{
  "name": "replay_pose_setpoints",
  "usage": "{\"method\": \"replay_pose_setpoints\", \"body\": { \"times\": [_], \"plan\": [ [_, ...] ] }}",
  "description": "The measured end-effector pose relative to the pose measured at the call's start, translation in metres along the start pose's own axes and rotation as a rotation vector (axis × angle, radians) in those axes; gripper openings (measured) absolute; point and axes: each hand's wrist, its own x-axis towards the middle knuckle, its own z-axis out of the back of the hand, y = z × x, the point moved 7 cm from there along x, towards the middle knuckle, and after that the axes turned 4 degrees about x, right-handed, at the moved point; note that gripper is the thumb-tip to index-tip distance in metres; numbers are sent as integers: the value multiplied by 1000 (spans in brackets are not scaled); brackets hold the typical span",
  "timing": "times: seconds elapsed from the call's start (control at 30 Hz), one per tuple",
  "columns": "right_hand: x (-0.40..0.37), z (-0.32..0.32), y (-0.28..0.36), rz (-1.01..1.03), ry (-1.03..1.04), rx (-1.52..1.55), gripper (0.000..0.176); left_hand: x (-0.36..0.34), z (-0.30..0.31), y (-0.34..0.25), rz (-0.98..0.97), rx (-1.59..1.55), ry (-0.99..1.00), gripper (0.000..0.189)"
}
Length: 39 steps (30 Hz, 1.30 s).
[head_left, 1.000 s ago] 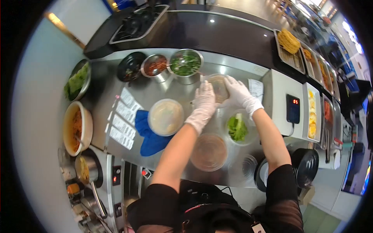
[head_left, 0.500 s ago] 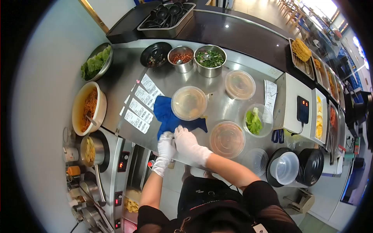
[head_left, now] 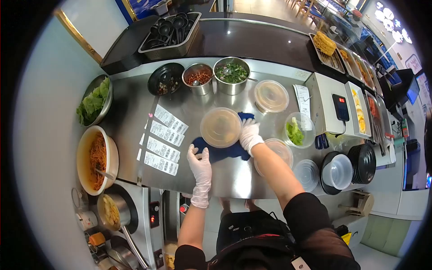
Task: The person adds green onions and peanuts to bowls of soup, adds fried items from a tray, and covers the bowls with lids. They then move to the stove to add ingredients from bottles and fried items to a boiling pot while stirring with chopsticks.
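Note:
A round clear container with a lid [head_left: 220, 128] sits on the steel counter, with a blue cloth [head_left: 219, 153] around its lower and right sides. My right hand [head_left: 250, 136], in a white glove, is at the container's right side with its fingers closed on the cloth. At the cloth's left end is my gloved left hand [head_left: 200, 170], thumb and fingers apart, holding nothing visible. Just left of it lie several printed labels [head_left: 163, 149]. A second lidded container [head_left: 273, 156] is partly hidden under my right forearm.
Behind stand a pot of chopped greens [head_left: 231, 75], a pot of peanuts [head_left: 197, 78] and another lidded container [head_left: 271, 96]. To the right are a tub with lettuce [head_left: 299, 130], a scale display [head_left: 341, 108] and black bowls [head_left: 362, 163]. A cream bowl of shredded carrot [head_left: 112, 157] stands left.
My hands have come apart: the right moved up and right to the container's side, while the left stays near the cloth's left end. The cloth now spreads farther to the right.

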Motion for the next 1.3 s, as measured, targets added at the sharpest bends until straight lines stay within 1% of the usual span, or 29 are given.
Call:
{"method": "replay_pose_setpoints", "body": {
  "times": [0.03, 0.07, 0.13, 0.2, 0.27, 0.3, 0.33, 0.37, 0.4, 0.47, 0.5, 0.53, 0.6, 0.67, 0.7, 0.77, 0.8, 0.83, 0.87, 0.9, 0.97, 1.0, 1.07, 1.1, 1.13, 1.17, 1.23, 1.27, 1.3],
  "plan": [
    [15, 3, -5, 24, -100, 87, 37, -2, 0, -6, 19, -12, 33, 53],
    [28, 11, -11, 94, -104, 148, 37, -5, -2, 0, 28, -48, 51, 52],
    [43, 29, -16, 266, -254, 89, 34, -18, 1, 2, -27, -21, 75, 51],
    [56, 35, -23, 257, -283, 145, 33, -31, 5, 20, -127, 91, 63, 47],
    [75, 26, -28, 300, -276, 236, 29, -47, 15, 41, -77, 140, 114, 40],
    [65, 40, -26, 319, -130, 182, 24, -58, 26, 39, -110, 135, 117, 37],
    [52, 54, -29, 277, -93, 106, 20, -68, 41, 31, -141, 135, 114, 33],
    [42, 65, -32, 261, -50, 88, 15, -77, 58, 25, -189, 142, 87, 21],
    [21, 88, -34, 248, -65, 83, 16, -88, 72, 38, -156, 158, 36, 21],
    [-23, 124, -32, 262, -213, 99, 19, -110, 95, 63, -260, 146, 64, 11],
    [-57, 144, -22, 387, -371, 271, 21, -122, 116, 76, -234, 177, -8, 11],
    [-94, 164, -4, 465, -455, 362, 18, -131, 133, 87, -222, 175, -30, 8],
    [-139, 168, 17, 500, -271, 727, 17, -147, 167, 93, -204, 184, -98, 6],
    [-191, 162, 51, 646, -129, 1070, 12, -175, 214, 88, -221, 328, -187, 8],
    [-218, 162, 74, 765, -97, 1004, 9, -187, 242, 59, -346, 487, -314, 11],
    [-266, 145, 116, 965, 9, 925, 8, -216, 290, 58, -212, 524, -474, 15],
    [-281, 126, 140, 1052, 82, 908, 9, -230, 314, 61, -247, 538, -544, 20],
    [-296, 108, 165, 1130, 199, 895, 11, -244, 337, 51, -191, 591, -558, 23],
    [-311, 86, 188, 1197, 319, 884, 14, -263, 358, 45, -134, 619, -665, 28],
    [-319, 60, 209, 1197, 411, 859, 16, -280, 374, 36, -169, 774, -762, 33],
    [-328, 7, 251, 1138, 632, 848, 20, -309, 410, 38, -93, 815, -966, 40],
    [-330, -18, 271, 1072, 758, 859, 22, -313, 428, 40, -73, 778, -1000, 40],
    [-328, -61, 302, 817, 918, 954, 17, -318, 456, 57, 15, 637, -1022, 39],
    [-329, -78, 318, 812, 923, 948, 17, -324, 464, 67, 23, 557, -1045, 36],
    [-327, -94, 333, 698, 953, 1062, 16, -328, 469, 70, 32, 558, -1046, 36],
    [-325, -111, 343, 580, 979, 1173, 14, -332, 474, 75, 51, 421, -1041, 35],
    [-331, -139, 359, 558, 1060, 1215, 13, -338, 480, 101, 121, 82, -1073, 29],
    [-333, -150, 369, 544, 1135, 1258, 12, -343, 482, 113, 141, -9, -1089, 27],
    [-343, -142, 379, 576, 1113, 1243, 12, -347, 485, 124, 150, -33, -1074, 25]
  ]
}}
